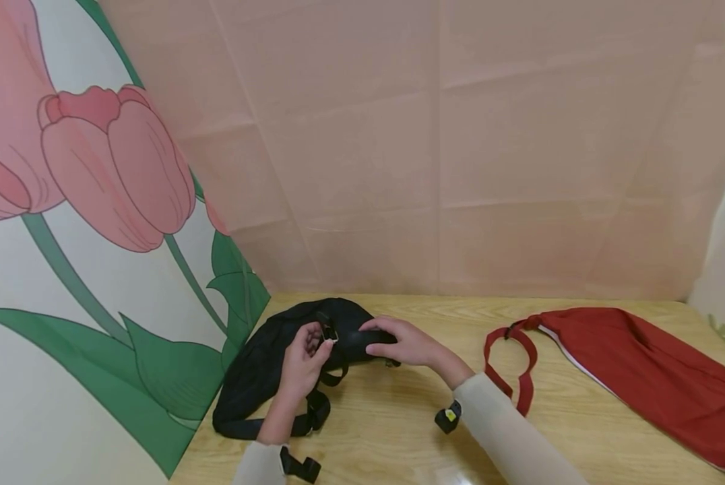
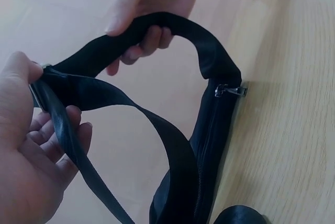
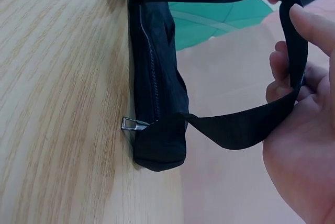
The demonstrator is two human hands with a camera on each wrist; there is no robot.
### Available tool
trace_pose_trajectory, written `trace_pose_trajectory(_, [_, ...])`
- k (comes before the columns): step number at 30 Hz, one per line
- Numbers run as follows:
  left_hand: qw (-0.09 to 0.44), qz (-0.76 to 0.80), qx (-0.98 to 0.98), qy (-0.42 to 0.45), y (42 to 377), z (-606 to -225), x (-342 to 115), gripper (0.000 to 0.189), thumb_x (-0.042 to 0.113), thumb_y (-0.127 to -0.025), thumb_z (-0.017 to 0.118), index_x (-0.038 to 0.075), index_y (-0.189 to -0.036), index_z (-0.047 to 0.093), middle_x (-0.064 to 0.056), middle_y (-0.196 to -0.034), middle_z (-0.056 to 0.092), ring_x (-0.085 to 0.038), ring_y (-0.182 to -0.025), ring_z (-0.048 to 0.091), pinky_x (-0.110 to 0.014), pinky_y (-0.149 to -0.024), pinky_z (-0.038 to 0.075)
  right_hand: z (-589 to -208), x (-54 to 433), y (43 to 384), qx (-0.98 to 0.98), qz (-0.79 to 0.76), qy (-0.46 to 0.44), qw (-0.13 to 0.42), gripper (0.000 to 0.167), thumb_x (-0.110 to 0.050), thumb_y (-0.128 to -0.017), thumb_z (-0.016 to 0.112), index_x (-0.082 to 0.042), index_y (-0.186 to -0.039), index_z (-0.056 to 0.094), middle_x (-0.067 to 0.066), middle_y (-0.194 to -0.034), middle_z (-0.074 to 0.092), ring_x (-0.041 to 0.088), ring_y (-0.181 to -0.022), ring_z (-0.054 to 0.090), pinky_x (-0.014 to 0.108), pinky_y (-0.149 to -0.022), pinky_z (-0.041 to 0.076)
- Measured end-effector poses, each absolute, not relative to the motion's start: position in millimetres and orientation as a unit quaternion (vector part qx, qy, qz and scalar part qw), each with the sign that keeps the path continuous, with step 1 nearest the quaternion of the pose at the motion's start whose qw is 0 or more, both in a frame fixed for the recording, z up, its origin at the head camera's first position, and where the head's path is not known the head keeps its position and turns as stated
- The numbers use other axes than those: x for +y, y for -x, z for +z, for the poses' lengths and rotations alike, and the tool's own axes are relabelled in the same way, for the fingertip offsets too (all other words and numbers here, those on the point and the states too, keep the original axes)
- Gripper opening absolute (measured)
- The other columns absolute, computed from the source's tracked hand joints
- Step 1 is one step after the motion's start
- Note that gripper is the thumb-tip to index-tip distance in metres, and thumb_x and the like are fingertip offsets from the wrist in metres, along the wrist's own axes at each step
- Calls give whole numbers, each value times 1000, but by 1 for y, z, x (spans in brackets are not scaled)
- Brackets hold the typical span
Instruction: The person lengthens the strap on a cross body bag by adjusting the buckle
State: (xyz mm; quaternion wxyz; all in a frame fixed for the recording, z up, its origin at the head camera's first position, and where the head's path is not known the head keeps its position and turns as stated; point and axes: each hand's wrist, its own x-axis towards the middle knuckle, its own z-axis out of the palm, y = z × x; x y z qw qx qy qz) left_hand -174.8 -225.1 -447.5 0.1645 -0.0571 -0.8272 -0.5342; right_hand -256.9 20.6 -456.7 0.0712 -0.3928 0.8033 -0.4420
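Observation:
A black bag [image 1: 259,357] with a zipper lies on the table, its strap raised in a loop. My left hand [image 1: 302,367] pinches the metal buckle [image 1: 329,335] on that strap between thumb and fingers. To its right, my right hand [image 1: 406,341] grips the webbing strap [image 3: 230,130], thumb on one side and fingers curled behind. The left wrist view shows the strap [image 2: 204,51] arched between both hands, with another length hanging from the buckle. At one end of the bag, a metal zipper pull [image 3: 135,124] sticks out.
To the right on the wooden table [image 1: 399,424] lies a red bag [image 1: 635,364] with a looped red strap [image 1: 527,377]. A tulip-printed panel [image 1: 120,175] stands close on the left. Behind the table hangs a pinkish sheet [image 1: 459,148].

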Motion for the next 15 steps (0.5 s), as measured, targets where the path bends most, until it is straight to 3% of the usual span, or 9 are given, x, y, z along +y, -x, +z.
trace_pose_trajectory(7, [171, -535, -825, 68, 176, -449, -220, 39, 15, -97, 68, -3, -129, 55, -21, -123, 62, -36, -117, 59, -56, -100, 46, -453, 16, 253, 796, -433, 418, 58, 44, -33, -98, 68, -15, -137, 59, 3, -134, 61, 25, -125, 56, 51, -106, 43])
trace_pose_trajectory(15, [172, -536, -823, 74, 176, -448, -217, 38, 13, -97, 68, -4, -129, 55, -20, -122, 63, -34, -115, 60, -54, -100, 47, -446, 10, 249, 804, -402, 434, 59, 48, -43, -100, 62, -12, -137, 61, 4, -132, 61, 23, -123, 58, 47, -103, 46])
